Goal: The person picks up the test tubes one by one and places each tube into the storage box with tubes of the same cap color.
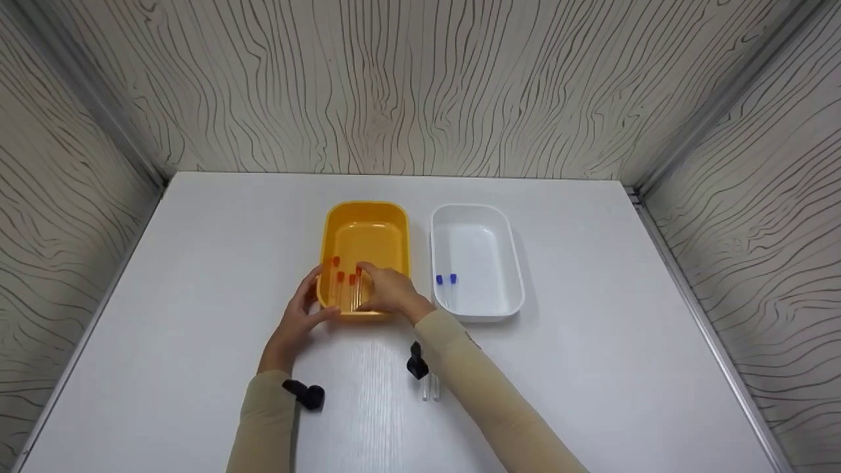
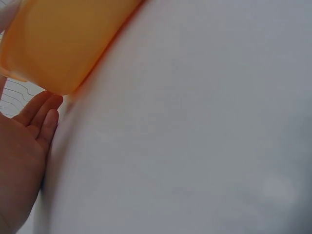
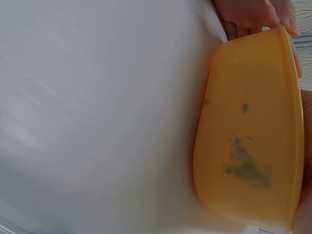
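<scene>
In the head view, my left hand (image 1: pixel 295 325) holds the near left corner of a yellow tray (image 1: pixel 366 213); its thumb lies at the front rim and its fingers are along the outer left side. My right hand (image 1: pixel 395 293) reaches inside that tray. Its thumb and index finger pinch a clear tube with a red cap (image 1: pixel 358 289) lengthwise, one near the cap, the other near the bottom end. Several more red-capped tubes (image 1: pixel 340 278) lie beside it at the left of the tray. Both wrist views show the tray's outer wall (image 3: pixel 248 126), which hides the tubes.
A white tray (image 1: pixel 486 249) stands to the right, with two blue-capped tubes (image 1: pixel 453 279) in its near left part. Two clear tube ends (image 1: pixel 430 392) show on the white table (image 1: pixel 591 368), partly covered by my right sleeve. Patterned walls (image 1: pixel 394 85) enclose the table.
</scene>
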A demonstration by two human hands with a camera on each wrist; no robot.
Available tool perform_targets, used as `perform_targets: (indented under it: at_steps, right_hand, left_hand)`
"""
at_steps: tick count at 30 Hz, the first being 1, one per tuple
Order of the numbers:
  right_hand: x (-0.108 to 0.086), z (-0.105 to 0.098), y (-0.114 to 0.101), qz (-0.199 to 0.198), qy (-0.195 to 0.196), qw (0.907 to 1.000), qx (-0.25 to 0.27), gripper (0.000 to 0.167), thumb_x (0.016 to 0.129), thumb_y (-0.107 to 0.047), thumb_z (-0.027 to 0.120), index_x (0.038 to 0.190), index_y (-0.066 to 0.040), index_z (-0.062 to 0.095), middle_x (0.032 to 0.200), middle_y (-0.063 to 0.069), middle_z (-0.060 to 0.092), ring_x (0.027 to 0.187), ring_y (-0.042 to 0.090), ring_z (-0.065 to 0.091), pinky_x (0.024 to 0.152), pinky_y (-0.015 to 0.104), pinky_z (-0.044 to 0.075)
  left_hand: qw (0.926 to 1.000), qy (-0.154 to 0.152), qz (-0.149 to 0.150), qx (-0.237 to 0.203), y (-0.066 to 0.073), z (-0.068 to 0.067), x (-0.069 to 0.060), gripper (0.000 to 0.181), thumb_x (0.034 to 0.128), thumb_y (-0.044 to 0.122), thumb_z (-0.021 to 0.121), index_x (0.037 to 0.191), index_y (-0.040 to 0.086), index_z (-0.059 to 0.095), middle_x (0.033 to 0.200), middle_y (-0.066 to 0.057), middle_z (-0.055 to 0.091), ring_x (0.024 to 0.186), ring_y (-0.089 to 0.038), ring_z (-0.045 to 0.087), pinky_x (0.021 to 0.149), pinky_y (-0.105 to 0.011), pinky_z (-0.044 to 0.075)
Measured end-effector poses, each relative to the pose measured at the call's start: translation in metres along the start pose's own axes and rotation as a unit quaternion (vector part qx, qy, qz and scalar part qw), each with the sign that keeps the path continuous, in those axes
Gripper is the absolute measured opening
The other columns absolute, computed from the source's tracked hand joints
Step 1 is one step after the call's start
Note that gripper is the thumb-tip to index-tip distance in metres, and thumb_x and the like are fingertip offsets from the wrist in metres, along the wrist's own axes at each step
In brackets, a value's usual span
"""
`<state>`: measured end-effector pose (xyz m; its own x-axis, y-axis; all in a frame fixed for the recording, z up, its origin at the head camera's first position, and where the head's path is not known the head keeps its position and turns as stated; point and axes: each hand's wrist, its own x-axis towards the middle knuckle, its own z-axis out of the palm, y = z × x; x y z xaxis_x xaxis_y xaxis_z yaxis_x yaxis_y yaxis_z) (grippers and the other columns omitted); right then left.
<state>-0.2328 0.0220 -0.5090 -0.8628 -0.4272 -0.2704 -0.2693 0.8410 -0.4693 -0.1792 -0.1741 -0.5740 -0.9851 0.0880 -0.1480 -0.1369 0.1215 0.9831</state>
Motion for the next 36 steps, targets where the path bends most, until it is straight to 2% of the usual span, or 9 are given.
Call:
perform_targets:
  at_steps: [7, 18, 22, 27, 33, 36]
  right_hand:
    - [0.0021, 0.0021, -0.0002, 0.007, 0.006, 0.9995, -0.030, 0.085, 0.075, -0.034, 0.082, 0.147, -0.023, 0.039, 0.130, 0.011, 0.063, 0.116, 0.027, 0.061, 0.108, 0.041, 0.047]
    - [0.0026, 0.0048, -0.0002, 0.015, 0.000, 0.9994, -0.031, 0.083, 0.076, -0.030, 0.081, 0.147, -0.023, 0.039, 0.133, 0.009, 0.062, 0.118, 0.026, 0.059, 0.109, 0.040, 0.045]
    - [0.0026, 0.0038, -0.0011, 0.017, -0.003, 0.9992, -0.037, 0.083, 0.076, -0.031, 0.081, 0.147, -0.023, 0.038, 0.133, 0.007, 0.062, 0.118, 0.025, 0.059, 0.110, 0.039, 0.045]
    - [0.0019, 0.0031, -0.0003, -0.003, 0.008, 0.9978, -0.066, 0.084, 0.075, -0.034, 0.081, 0.146, -0.020, 0.039, 0.131, 0.007, 0.063, 0.119, 0.026, 0.060, 0.106, 0.039, 0.048]
    - [0.0011, 0.0033, 0.0006, -0.002, 0.017, 0.9994, -0.031, 0.083, 0.074, -0.036, 0.082, 0.145, -0.023, 0.041, 0.132, 0.007, 0.063, 0.119, 0.027, 0.060, 0.106, 0.042, 0.047]
    - [-0.0009, 0.0025, 0.0008, -0.003, 0.025, 0.9997, 0.002, 0.079, 0.075, -0.037, 0.081, 0.143, -0.024, 0.044, 0.127, 0.007, 0.065, 0.112, 0.025, 0.062, 0.104, 0.041, 0.049]
  left_hand:
    - [1.0000, -0.002, -0.006, -0.003, 0.0017, 0.0007, -0.0006, 0.082, 0.0846, 0.021, 0.073, 0.149, 0.038, 0.026, 0.157, -0.002, 0.033, 0.144, -0.024, 0.032, 0.125, -0.053, 0.012]
    - [0.9999, 0.002, -0.009, 0.004, 0.0014, 0.0009, -0.0002, 0.084, 0.0830, 0.024, 0.075, 0.149, 0.038, 0.026, 0.159, 0.000, 0.031, 0.146, -0.024, 0.031, 0.124, -0.055, 0.012]
    - [1.0000, 0.001, 0.003, 0.007, -0.0007, 0.0003, 0.0013, 0.083, 0.0832, 0.023, 0.075, 0.149, 0.036, 0.027, 0.158, -0.001, 0.032, 0.144, -0.025, 0.033, 0.124, -0.055, 0.014]
    - [0.9997, -0.002, 0.024, 0.007, -0.0011, 0.0003, 0.0014, 0.082, 0.0848, 0.016, 0.072, 0.150, 0.032, 0.026, 0.156, -0.006, 0.036, 0.141, -0.025, 0.037, 0.124, -0.050, 0.020]
    - [0.9995, -0.002, 0.029, 0.007, -0.0006, -0.0002, 0.0010, 0.081, 0.0859, 0.014, 0.071, 0.151, 0.031, 0.026, 0.155, -0.008, 0.037, 0.139, -0.026, 0.039, 0.124, -0.050, 0.021]
    - [0.9995, -0.003, 0.031, 0.006, -0.0005, -0.0007, 0.0004, 0.081, 0.0862, 0.013, 0.071, 0.151, 0.031, 0.025, 0.156, -0.008, 0.035, 0.141, -0.027, 0.037, 0.124, -0.050, 0.020]
